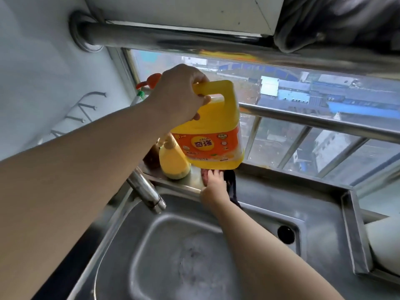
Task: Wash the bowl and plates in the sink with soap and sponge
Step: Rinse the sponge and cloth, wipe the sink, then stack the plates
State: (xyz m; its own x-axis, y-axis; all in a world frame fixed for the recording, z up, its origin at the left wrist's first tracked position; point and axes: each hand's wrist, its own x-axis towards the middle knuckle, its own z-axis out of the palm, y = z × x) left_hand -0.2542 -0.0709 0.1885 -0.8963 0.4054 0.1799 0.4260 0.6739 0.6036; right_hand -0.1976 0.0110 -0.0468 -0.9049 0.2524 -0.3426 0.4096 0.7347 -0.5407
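Note:
My left hand (179, 94) grips the handle of a big yellow dish-soap jug (214, 135) and holds it in the air above the ledge behind the sink. Under the jug, my right hand (213, 187) reaches onto the ledge, its fingers on a reddish sponge or cloth (205, 176) beside a dark rag (231, 185); how it holds the reddish piece is hidden. The steel sink (121, 230) below is wet, and no bowl or plate shows in it.
A steel tap (147, 191) juts over the sink's left rim. A smaller yellow bottle (173, 161) and a dark bottle stand on the ledge at the left. A window with metal bars lies behind. A raised steel tray edge (355, 234) sits at the right.

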